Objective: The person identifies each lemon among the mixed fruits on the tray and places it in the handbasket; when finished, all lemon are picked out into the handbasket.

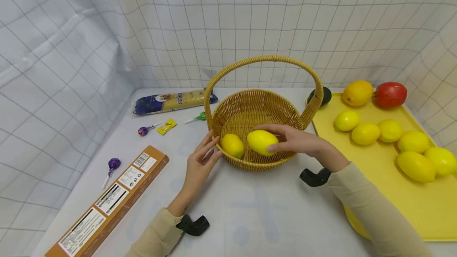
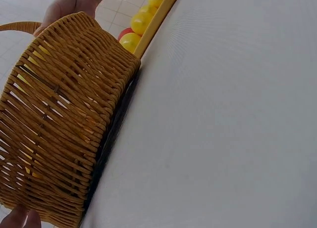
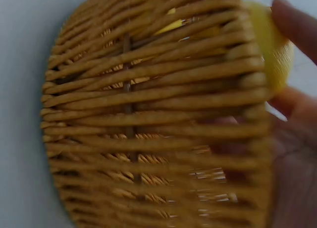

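Two hands are working at one basket [image 1: 257, 165] that is standing on the surface [image 1: 228, 213]. The right hand [image 1: 290, 140] is gripping one lemon [image 1: 262, 142] between thumb and fingers, and is holding it over the basket's inside. The left hand [image 1: 200, 162] is not clutching anything; its fingers are lying loosely extended and touching the rim on the left. One yellow-green fruit [image 1: 232, 146] is lying inside, near that rim.

On the right, one yellow tray [image 1: 385, 201] is bearing six more lemons [image 1: 365, 133], one orange fruit [image 1: 358, 93] and one red fruit [image 1: 390, 95]. One dark green fruit [image 1: 325, 96] is showing at its far left corner, partly behind the handle [image 1: 264, 58]. On the left, three lollipops [image 1: 144, 131], one wrapped sweet [image 1: 166, 126], one long pack [image 1: 175, 100] and one brown box [image 1: 110, 201] are lying apart.

Only the head view is showing these left-hand things and the basket's floor. The wrist views are showing the outer weave instead: the left one is revealing a dark edge under the basket and yellow through the gaps, while the right one, blurred, is showing the gripped lemon at the rim from the palm side.
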{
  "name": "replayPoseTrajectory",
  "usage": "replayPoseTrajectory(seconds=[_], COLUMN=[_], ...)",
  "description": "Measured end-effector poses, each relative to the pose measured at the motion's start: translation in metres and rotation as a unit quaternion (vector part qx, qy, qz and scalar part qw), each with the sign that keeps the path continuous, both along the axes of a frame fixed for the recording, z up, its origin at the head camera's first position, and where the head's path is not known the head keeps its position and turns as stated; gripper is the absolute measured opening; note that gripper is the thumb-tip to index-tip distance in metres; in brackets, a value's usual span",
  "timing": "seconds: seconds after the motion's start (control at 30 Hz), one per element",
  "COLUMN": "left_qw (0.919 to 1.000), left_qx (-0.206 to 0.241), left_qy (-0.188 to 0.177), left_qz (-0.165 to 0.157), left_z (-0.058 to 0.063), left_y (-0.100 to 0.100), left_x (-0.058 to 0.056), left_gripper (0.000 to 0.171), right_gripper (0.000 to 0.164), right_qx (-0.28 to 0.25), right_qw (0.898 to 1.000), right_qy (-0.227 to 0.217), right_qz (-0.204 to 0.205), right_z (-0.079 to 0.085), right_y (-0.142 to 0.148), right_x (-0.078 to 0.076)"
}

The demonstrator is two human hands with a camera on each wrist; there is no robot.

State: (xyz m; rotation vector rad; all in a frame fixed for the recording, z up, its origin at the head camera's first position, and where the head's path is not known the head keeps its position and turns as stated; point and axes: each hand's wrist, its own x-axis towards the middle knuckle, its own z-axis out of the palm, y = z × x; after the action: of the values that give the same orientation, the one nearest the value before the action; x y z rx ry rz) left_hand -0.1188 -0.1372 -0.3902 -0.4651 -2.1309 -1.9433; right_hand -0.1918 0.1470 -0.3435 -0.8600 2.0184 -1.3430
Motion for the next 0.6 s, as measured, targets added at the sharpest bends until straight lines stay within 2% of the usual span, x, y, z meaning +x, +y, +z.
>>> replayPoseTrajectory(seconds=[0.07,0.13,0.23,0.43,0.6], left_qw=[1.0000,1.0000,0.9999,1.0000,1.0000], left_qx=[0.003,0.004,0.007,0.006,0.006], left_qy=[-0.002,-0.002,-0.002,-0.002,-0.006], left_qz=[-0.002,-0.005,-0.007,-0.001,-0.004], left_z=[-0.001,-0.002,-0.001,-0.002,-0.003], left_y=[0.001,0.002,0.002,0.002,0.003], left_x=[0.000,0.000,-0.001,-0.001,0.000], left_gripper=[0.039,0.039,0.039,0.039,0.040], right_gripper=[0.058,0.057,0.056,0.056,0.050], right_qx=[0.031,0.054,0.073,0.095,0.029], right_qw=[0.998,0.995,0.993,0.994,0.996], right_qy=[0.010,0.013,0.023,0.039,0.080], right_qz=[0.050,0.083,0.093,0.044,-0.017], right_z=[-0.004,-0.008,-0.013,-0.015,-0.008], right_y=[-0.010,-0.018,-0.029,-0.046,-0.033], right_x=[-0.007,-0.010,-0.011,-0.009,-0.001])
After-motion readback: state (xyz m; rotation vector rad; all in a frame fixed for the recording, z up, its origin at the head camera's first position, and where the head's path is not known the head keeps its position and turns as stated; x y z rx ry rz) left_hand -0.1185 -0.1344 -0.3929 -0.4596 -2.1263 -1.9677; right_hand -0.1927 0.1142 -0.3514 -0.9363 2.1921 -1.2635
